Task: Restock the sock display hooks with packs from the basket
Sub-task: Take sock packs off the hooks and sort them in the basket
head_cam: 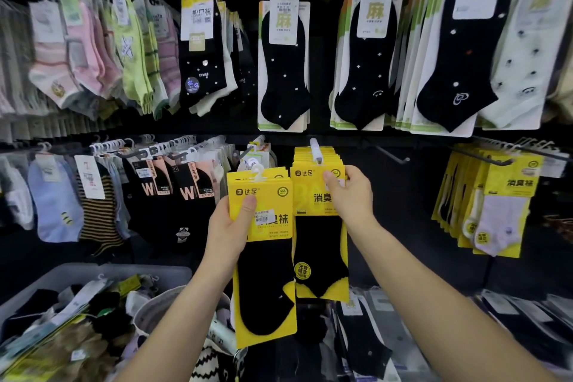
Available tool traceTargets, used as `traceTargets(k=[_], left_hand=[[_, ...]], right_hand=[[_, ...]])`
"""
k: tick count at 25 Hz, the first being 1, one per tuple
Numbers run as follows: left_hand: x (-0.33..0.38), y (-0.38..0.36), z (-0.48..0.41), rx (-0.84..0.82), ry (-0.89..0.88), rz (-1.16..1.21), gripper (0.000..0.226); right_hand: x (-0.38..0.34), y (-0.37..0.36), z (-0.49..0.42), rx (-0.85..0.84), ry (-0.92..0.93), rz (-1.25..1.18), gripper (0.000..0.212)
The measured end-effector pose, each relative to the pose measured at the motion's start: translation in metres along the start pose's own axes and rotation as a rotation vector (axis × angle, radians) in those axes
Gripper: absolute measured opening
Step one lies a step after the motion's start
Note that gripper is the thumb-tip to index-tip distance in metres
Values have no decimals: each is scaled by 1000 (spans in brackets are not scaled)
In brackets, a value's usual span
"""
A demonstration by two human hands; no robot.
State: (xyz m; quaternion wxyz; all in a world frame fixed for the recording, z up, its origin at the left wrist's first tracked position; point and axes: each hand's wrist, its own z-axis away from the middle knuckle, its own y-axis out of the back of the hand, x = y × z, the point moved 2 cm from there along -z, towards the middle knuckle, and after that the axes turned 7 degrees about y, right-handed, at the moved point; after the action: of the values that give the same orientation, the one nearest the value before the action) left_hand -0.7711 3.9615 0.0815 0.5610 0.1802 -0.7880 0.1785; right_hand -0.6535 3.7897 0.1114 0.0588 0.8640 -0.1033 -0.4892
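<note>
A dark display wall [403, 195] carries rows of hooks; a centre hook [315, 149] bears a stack of yellow packs [319, 161]; right of it a bare hook [393, 156]; lower left, a grey basket [130, 270] holds loose sock packs [74, 304].

Open room surrounds the bare hook [395, 156] (right of the hung yellow packs [307, 195]); black socks [186, 195] crowd leftward.

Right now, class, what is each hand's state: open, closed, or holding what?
Left hand: closed, gripping loose yellow sock packs, off the hooks.
Right hand: closed, pinching the top of the hanging yellow pack on its hook.
</note>
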Motion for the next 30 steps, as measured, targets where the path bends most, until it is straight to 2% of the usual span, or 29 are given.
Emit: traceTargets(k=[2,3,5,6,8,10,11,12,14,17,19,21,23,26,30], left_hand=[[0,-2,1,6,10,15,33],[1,-3,1,9,8,19,32],[1,-9,1,5,-17,18,28],[2,-13,1,-5,-37,19,26],[5,-23,3,-25,-56,9,30],[7,-35,5,-49,-59,3,24],[8,-42,8,-64,-67,12,15],[10,-47,10,-79,-87,11,20],[13,-52,12,-118,-95,29,44],[8,-49,10,-115,-83,-11,45],[2,-41,7,-66,-67,-18,29],[-2,-30,3,-12,-26,9,37],[-5,-18,0,21,8,19,34],[-4,-5,2,31,14,-7,28],[-7,2,4,33,-5,-22,33]], right_hand=[[4,4,5,12,-43,14,21],[6,8,8,43,-61,24,28],[9,15,20,153,-6,22,38],[6,16,26,167,48,-24,35],[-3,12,39,38,125,-141,30],[-13,4,46,-104,178,-123,34],[-16,3,46,-114,197,-103,34],[-18,5,44,-96,200,-107,32],[-15,12,41,-73,165,-180,24],[-6,23,38,-83,90,-256,13],[-1,30,34,-46,70,-234,8],[-1,35,26,14,60,-224,7],[-4,35,16,41,65,-198,12],[-3,24,8,-2,73,-81,12],[9,12,8,9,27,-4,9]])
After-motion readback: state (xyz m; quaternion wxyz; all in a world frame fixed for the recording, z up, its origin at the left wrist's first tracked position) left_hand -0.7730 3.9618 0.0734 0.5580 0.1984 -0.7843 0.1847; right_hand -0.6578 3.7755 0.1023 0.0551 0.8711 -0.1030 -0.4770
